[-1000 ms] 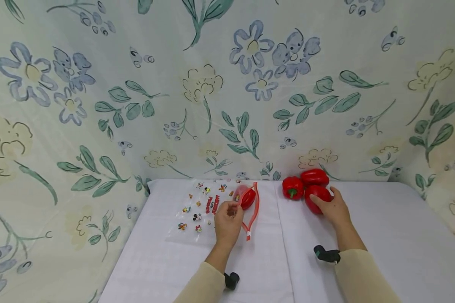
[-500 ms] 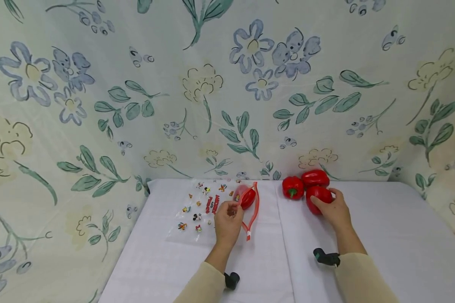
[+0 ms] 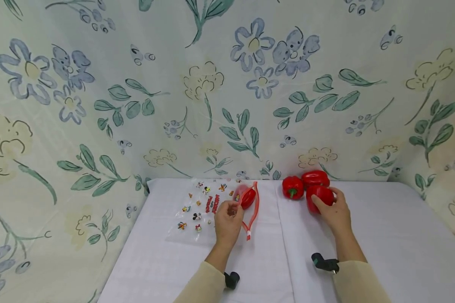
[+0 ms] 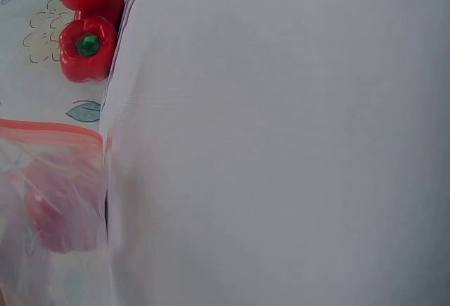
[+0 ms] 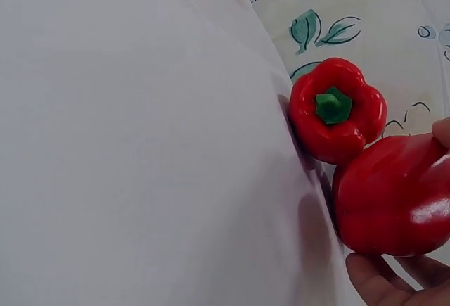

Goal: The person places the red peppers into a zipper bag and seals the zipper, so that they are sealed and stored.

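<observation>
My left hand (image 3: 228,222) pinches the red zip edge of a clear zip bag (image 3: 191,212) printed with cartoon figures; its mouth gapes to the right. Inside lies a red bell pepper (image 3: 248,199), seen blurred through the plastic in the left wrist view. At the right, my right hand (image 3: 337,212) grips another red bell pepper (image 5: 394,197), thumb on the near side and fingers round the far right. Beside it sit two more: one with its green stem showing (image 3: 293,188), and one lying behind (image 3: 315,178), partly hidden by the gripped one.
A white cloth (image 3: 261,269) covers the table, with a crease between bag and peppers. The floral curtain (image 3: 227,126) hangs right behind the table's back edge. A black wrist camera (image 3: 325,263) sits on the right wrist.
My right hand and the bell pepper it grips have shifted slightly to the right, with the wrist sinking a little. The left hand and the bag stay as they were.
</observation>
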Tool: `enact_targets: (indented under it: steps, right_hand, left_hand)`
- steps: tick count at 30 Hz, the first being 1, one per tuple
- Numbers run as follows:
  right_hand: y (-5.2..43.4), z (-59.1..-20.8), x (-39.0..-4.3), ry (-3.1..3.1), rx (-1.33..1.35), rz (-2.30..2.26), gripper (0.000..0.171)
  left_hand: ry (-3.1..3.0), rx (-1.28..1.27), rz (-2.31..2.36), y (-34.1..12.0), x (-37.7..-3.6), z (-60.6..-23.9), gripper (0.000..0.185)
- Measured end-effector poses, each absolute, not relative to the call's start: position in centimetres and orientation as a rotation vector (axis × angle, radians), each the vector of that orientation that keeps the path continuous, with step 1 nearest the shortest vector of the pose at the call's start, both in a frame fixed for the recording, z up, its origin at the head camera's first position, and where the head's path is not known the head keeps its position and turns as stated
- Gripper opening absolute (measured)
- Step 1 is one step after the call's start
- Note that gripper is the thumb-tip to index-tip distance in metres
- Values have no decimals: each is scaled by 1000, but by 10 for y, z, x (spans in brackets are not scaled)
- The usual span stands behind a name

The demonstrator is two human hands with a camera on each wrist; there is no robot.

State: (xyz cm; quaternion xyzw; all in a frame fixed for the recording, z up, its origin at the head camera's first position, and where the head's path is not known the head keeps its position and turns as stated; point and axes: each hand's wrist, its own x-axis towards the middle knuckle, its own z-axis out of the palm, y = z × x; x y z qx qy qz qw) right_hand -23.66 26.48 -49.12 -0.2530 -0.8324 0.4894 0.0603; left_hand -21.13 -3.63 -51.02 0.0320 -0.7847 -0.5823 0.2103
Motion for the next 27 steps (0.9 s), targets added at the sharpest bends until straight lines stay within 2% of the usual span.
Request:
enact_targets:
  steps: [27]
  right_hand:
    - [218,-485,-225,-2305,-592,1572,82]
  left_hand:
    - [-2179,86,-1602,-35,-211,-512,10]
